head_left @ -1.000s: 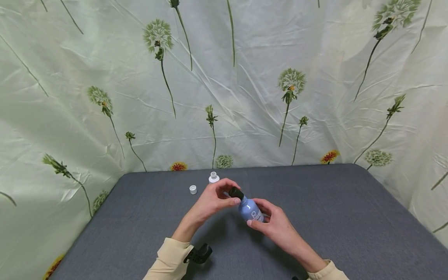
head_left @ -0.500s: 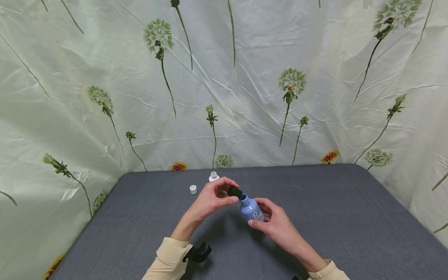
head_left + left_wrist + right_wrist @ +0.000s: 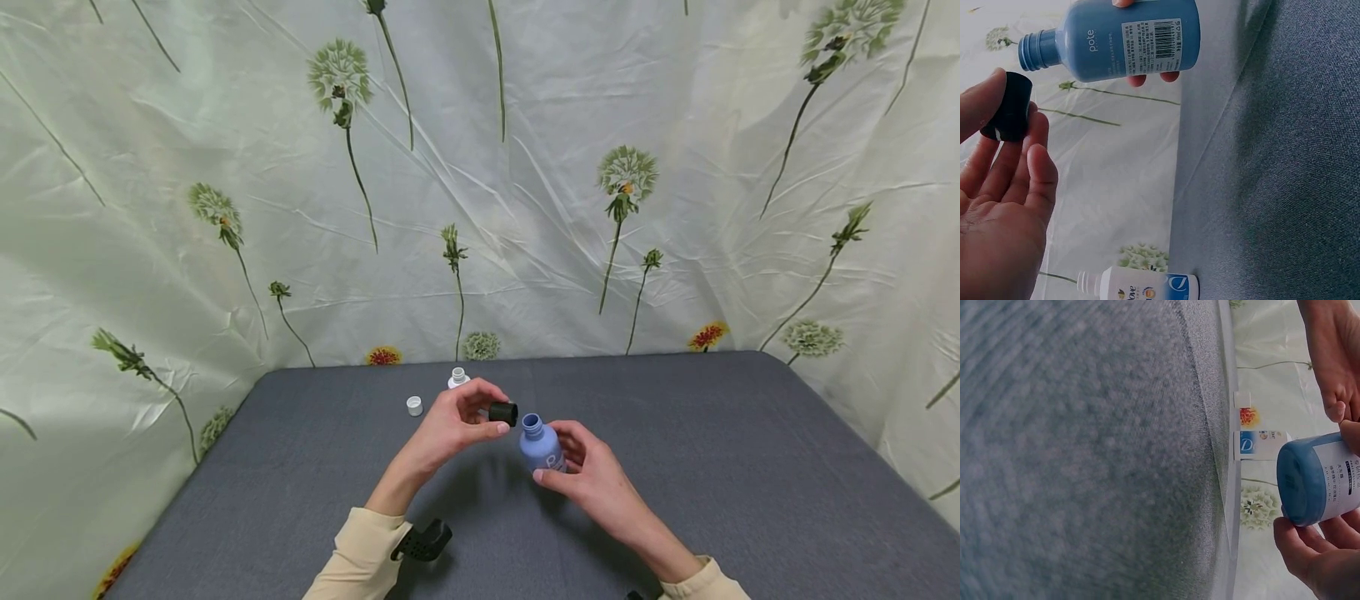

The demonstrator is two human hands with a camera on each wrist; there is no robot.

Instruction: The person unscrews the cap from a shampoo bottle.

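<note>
In the head view my left hand point(image 3: 453, 421) pinches a black cap point(image 3: 503, 412) between thumb and fingers. My right hand point(image 3: 592, 471) grips a small blue bottle point(image 3: 542, 450) around its body, its threaded neck bare and tilted slightly left. A narrow gap separates cap and bottle mouth. The left wrist view shows the bottle's barcode label point(image 3: 1152, 47), with the cap point(image 3: 1013, 106) just below the neck. From the right wrist view the bottle's base point(image 3: 1300, 484) is visible, held off the table.
A white bottle point(image 3: 458, 377) without a cap stands near the table's back edge, partly hidden by my left hand. Left of it sits a small white cap point(image 3: 414, 406). The grey cloth-covered table point(image 3: 675, 433) meets a flower-print curtain point(image 3: 540, 208) behind.
The black cap has come off the blue bottle's neck and now sits apart, to its left. The bottle has shifted slightly right and turned more upright.
</note>
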